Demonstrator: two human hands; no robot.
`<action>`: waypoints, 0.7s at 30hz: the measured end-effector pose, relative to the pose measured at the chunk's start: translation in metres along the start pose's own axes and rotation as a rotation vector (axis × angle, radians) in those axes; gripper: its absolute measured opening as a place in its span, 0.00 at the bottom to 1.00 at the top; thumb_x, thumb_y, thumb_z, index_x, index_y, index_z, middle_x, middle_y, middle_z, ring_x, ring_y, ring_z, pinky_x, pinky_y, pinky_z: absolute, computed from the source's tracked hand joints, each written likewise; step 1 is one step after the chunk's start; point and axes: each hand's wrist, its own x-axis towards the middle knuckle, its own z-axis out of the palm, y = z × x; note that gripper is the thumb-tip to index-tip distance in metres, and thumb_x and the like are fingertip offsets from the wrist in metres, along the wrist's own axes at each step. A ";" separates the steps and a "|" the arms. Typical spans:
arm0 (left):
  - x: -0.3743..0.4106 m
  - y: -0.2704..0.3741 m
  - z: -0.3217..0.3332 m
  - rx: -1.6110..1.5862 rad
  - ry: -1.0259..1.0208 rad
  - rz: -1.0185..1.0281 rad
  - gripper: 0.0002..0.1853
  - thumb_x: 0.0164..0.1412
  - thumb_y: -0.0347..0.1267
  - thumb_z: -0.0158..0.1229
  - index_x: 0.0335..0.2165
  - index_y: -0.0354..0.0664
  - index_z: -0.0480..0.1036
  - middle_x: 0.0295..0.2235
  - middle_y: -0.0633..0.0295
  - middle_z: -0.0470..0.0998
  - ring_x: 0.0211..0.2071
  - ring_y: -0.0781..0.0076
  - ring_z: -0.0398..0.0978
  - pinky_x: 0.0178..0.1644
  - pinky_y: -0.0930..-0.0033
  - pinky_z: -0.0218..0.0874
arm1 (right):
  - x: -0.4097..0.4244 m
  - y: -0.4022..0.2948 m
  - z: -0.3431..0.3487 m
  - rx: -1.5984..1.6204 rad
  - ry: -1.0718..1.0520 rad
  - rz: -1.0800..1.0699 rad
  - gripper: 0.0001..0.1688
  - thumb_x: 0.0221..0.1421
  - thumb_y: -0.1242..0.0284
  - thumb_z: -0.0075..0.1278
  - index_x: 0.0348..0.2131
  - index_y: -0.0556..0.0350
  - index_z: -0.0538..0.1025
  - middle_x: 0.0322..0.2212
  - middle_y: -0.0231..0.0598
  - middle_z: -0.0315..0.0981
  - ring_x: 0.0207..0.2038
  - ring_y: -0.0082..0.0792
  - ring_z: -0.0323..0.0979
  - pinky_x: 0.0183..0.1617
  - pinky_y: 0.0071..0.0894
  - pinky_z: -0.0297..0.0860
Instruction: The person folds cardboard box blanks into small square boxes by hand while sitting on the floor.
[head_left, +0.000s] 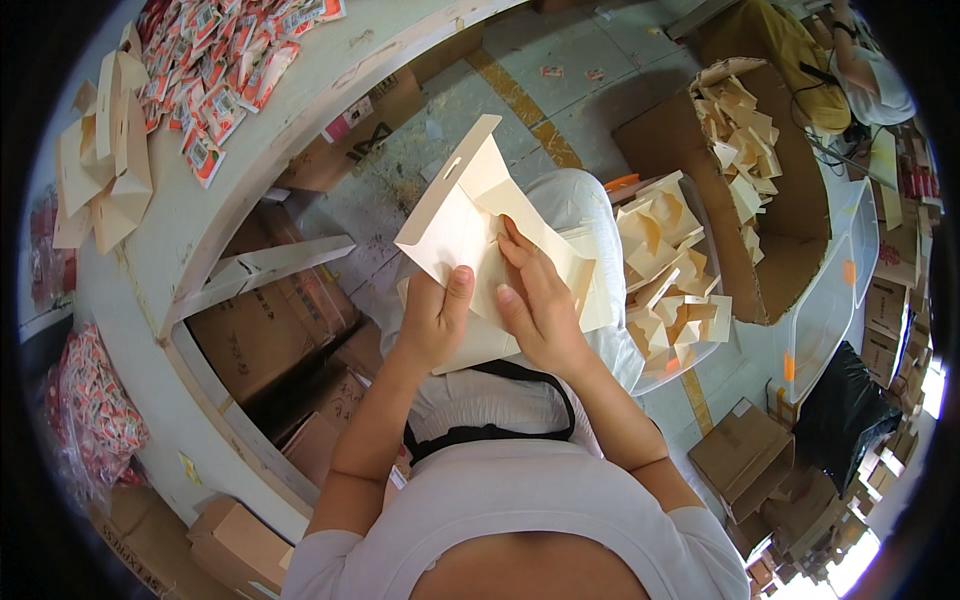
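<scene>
A cream paperboard box blank (487, 195), partly folded, with a slot in its upper flap, is held over my lap. My left hand (442, 311) grips its lower left edge, the thumb on top. The fingers of my right hand (536, 300) rest on the inner panels near the middle, the thumb on the board too. Beneath it, more flat cream paperboard (592, 300) lies on my lap. Beside my right knee stands a clear plastic bin (645, 386) holding several folded paperboard pieces (679, 300). Others fill part of a large cardboard carton (795, 225) beyond.
A curved-looking white table (247, 150) at the left bears a heap of small red-and-white packets (217, 82) and folded paperboard pieces (105, 157). Cardboard boxes (270, 330) sit beneath it. At the right are a clear plastic container (817, 330), a black bag (844, 420) and a seated person (874, 82).
</scene>
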 end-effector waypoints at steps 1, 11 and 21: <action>0.001 0.001 -0.001 0.028 -0.007 0.024 0.18 0.60 0.38 0.38 0.35 0.31 0.65 0.25 0.54 0.71 0.26 0.70 0.68 0.29 0.70 0.58 | 0.000 0.003 0.000 0.139 -0.013 0.032 0.24 0.51 0.75 0.41 0.47 0.67 0.58 0.49 0.55 0.52 0.51 0.48 0.54 0.54 0.35 0.51; 0.003 -0.001 -0.016 0.043 -0.174 -0.213 0.21 0.62 0.40 0.35 0.40 0.30 0.61 0.34 0.59 0.67 0.35 0.74 0.63 0.40 0.73 0.55 | -0.002 0.007 -0.002 0.516 0.062 0.214 0.12 0.51 0.78 0.42 0.37 0.66 0.62 0.40 0.47 0.66 0.26 0.19 0.59 0.29 0.17 0.57; 0.001 -0.018 -0.017 -0.061 -0.266 -0.347 0.20 0.59 0.41 0.42 0.38 0.33 0.64 0.29 0.57 0.71 0.30 0.72 0.67 0.32 0.70 0.58 | -0.001 0.007 -0.004 0.308 0.120 0.242 0.29 0.47 0.75 0.49 0.49 0.66 0.59 0.41 0.49 0.67 0.15 0.17 0.58 0.21 0.15 0.59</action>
